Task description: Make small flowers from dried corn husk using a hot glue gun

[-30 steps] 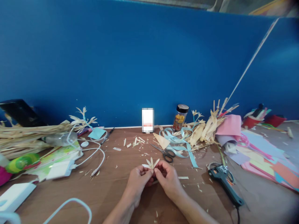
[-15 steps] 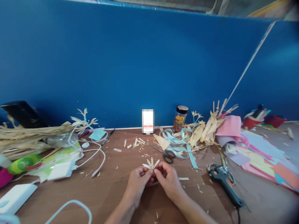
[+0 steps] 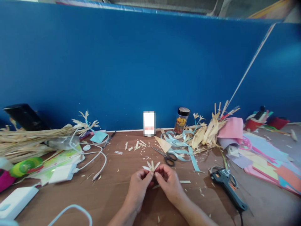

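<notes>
Between the curled left hand [image 3: 139,182] and right hand [image 3: 170,181], a cream, pointed-petalled husk flower [image 3: 152,166] is pinched by fingertips.

No words or numbers can be read here. The label [image 3: 179,127] on the jar [image 3: 182,119] is too small to read. The little white slip [image 3: 118,153] on the table [image 3: 110,196] is too blurry.

Flower [image 3: 152,165] btm hidden by fingers [image 3: 148,179]; white panel [image 3: 149,121] pixelated; glue-gun cord [image 3: 241,217] cut off @ lower edge.
</notes>
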Demonstrator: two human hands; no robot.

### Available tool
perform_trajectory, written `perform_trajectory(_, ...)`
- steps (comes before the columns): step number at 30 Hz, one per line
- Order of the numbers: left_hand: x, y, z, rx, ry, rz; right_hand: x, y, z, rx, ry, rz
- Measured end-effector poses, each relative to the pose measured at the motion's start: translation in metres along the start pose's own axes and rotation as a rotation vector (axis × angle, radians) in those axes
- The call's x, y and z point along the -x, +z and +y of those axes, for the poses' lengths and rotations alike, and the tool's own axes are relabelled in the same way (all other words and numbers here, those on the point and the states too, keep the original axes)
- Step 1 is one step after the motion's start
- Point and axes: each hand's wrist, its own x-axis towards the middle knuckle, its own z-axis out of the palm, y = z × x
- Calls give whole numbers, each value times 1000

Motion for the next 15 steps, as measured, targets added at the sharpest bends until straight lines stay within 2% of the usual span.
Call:
perform_trajectory(8, 3, 0, 6, 5, -24, -45, 0, 0, -2, -52, 31, 34)
perform_trajectory(15, 4, -1, 6, 7, -30, -65, -1, 0, 3, -29, 2, 35)
